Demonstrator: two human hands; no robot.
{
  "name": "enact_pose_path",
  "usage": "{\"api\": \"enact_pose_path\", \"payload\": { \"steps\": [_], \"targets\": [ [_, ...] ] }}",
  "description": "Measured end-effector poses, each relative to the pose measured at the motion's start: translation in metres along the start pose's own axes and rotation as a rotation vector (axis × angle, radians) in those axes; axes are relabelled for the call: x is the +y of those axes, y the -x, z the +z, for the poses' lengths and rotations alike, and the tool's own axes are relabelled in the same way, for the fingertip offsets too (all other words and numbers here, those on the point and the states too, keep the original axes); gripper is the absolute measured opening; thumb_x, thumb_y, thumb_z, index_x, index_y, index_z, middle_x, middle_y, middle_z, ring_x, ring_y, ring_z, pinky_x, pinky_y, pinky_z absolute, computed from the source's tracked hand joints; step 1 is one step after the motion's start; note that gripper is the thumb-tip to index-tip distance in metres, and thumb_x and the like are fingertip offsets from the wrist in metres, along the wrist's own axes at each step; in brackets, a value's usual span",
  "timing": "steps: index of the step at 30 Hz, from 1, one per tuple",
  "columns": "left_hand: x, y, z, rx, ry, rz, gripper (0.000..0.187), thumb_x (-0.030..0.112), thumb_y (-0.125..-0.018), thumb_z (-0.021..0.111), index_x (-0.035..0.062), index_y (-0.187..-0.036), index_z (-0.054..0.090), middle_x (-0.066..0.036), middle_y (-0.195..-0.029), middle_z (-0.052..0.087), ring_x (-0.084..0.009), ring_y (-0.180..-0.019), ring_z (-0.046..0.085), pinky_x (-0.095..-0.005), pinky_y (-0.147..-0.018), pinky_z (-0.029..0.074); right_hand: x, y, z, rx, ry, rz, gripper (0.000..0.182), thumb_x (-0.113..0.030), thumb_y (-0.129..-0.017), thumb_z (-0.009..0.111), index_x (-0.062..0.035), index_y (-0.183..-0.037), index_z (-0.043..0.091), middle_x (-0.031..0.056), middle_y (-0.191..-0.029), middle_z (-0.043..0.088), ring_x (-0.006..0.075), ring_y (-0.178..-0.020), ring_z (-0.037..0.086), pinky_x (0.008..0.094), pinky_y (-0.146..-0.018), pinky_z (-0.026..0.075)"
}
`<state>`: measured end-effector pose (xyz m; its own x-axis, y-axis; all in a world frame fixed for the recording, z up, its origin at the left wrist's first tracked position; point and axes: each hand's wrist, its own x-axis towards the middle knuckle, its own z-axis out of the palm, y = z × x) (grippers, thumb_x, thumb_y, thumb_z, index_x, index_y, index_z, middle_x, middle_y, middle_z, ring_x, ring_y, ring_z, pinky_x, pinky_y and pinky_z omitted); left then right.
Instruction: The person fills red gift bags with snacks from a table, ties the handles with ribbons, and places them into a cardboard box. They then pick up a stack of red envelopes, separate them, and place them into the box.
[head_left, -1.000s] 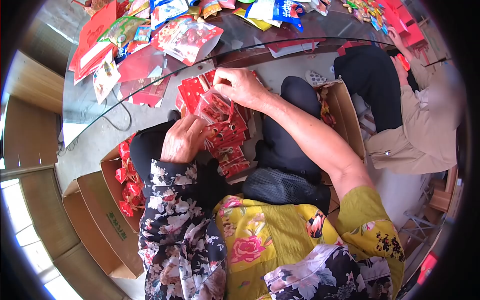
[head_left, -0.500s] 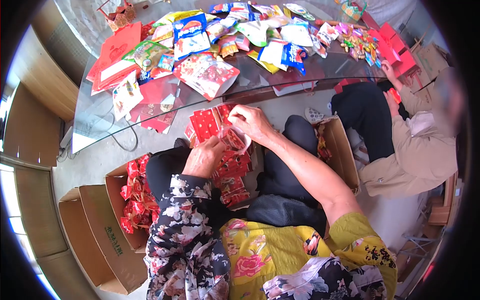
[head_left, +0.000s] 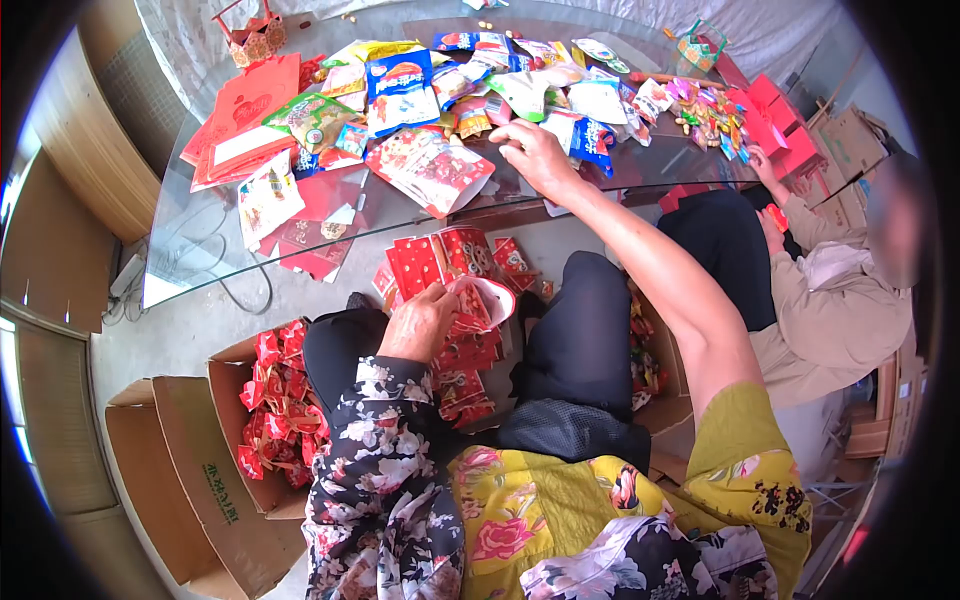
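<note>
Left hand (head_left: 420, 322) grips an open red printed plastic pouch (head_left: 478, 303) over the lap — right hand (head_left: 535, 155), fingers loosely curled, empty, touches snack packets (head_left: 520, 95) on glass table (head_left: 190, 240).

Glass tabletop (head_left: 190, 250): far half crowded with colourful foil snack packets (head_left: 470, 85); bare strip along near edge, left. Open cardboard box (head_left: 235, 470) blocks floor at left.

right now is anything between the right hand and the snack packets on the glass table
Nothing visible. The right hand already rests among the snack packets on the glass table, fingers touching them. The left hand holds an open red pouch over the lap.
</note>
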<state>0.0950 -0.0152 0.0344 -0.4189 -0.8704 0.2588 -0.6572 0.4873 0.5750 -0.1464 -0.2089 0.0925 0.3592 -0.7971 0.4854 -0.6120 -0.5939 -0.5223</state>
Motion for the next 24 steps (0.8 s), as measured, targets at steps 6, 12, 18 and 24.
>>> {"api": "enact_pose_path", "payload": {
  "steps": [6, 12, 18, 24],
  "targets": [
    [0.0, 0.0, 0.0, -0.012, -0.015, -0.029, 0.008, 0.01, -0.084, 0.063, 0.0036, -0.088, 0.06, -0.013, -0.085, 0.056, -0.0336, -0.078, 0.062, -0.0423, -0.067, 0.052, 0.028, -0.026, 0.033, -0.082, 0.157, 0.037, 0.013, -0.007, -0.078, 0.064, -0.004, -0.091, 0.068, 0.0165, -0.098, 0.063, 0.0357, -0.09, 0.063, 0.0434, -0.079, 0.05],
    [-0.002, 0.001, 0.003, -0.003, -0.002, -0.022, 0.008, 0.01, -0.083, 0.063, 0.004, -0.086, 0.058, -0.012, -0.084, 0.056, -0.033, -0.077, 0.062, -0.0419, -0.066, 0.052, 0.029, -0.024, 0.047, -0.008, 0.234, 0.111, 0.043, -0.011, -0.079, 0.065, -0.0094, -0.122, 0.06, 0.0167, -0.114, 0.059, 0.0364, -0.1, 0.061, 0.0452, -0.084, 0.049],
    [-0.003, -0.001, 0.003, -0.01, -0.007, -0.006, 0.018, 0.009, -0.083, 0.063, 0.0069, -0.101, 0.061, -0.011, -0.084, 0.056, -0.0325, -0.076, 0.062, -0.0414, -0.066, 0.052, 0.032, -0.039, 0.047, -0.105, 0.082, 0.043, 0.05, -0.032, -0.082, 0.065, -0.0117, -0.127, 0.059, 0.0118, -0.12, 0.057, 0.029, -0.11, 0.058, 0.038, -0.094, 0.048],
    [-0.002, -0.003, 0.0, -0.037, 0.009, 0.016, 0.013, 0.011, -0.088, 0.057, 0.0029, -0.098, 0.061, -0.014, -0.085, 0.058, -0.0334, -0.077, 0.063, -0.0428, -0.066, 0.052, 0.037, -0.056, 0.055, -0.24, 0.221, -0.111, 0.05, -0.031, -0.08, 0.066, -0.018, -0.128, 0.059, 0.0128, -0.12, 0.055, 0.0305, -0.109, 0.058, 0.0404, -0.09, 0.049]
  ]
}}
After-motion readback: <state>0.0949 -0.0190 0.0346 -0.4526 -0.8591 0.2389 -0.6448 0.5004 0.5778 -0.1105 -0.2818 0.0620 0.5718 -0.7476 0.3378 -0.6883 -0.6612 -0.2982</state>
